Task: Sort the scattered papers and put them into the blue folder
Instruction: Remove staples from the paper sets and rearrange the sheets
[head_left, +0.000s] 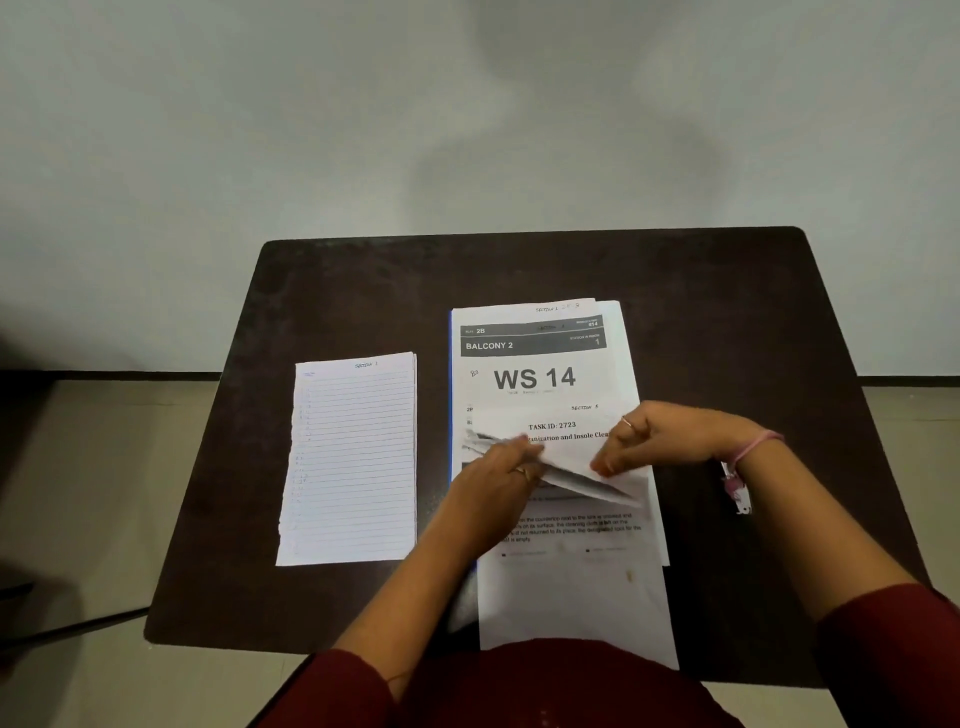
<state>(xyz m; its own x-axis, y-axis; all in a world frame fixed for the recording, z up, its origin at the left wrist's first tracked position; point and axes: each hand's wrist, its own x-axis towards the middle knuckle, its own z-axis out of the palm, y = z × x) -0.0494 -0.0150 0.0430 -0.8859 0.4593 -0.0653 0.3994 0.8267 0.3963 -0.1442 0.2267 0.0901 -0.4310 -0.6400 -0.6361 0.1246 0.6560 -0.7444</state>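
You are working a folded printed sheet (566, 457) over the main paper stack (540, 364), and both hands are on it. Your left hand (498, 478) is pinching the sheet's left end, fingers closed on the paper; your right hand (660, 436) is clamping the right end between thumb and fingertips. You are holding it slightly raised, creased along the middle, right above the stack. To do this well, I'd say you want to be pulling the two ends gently apart so the crease flattens, then squaring its edges to the pile beneath rather than dropping it skewed. The blue folder (450, 415) is showing only as a thin blue edge along the stack's left side, lying under the papers, just beside your left grip. The lined sheets (353, 457) are sitting apart on the bench (727, 312), well left of both hands, not yet gathered in.
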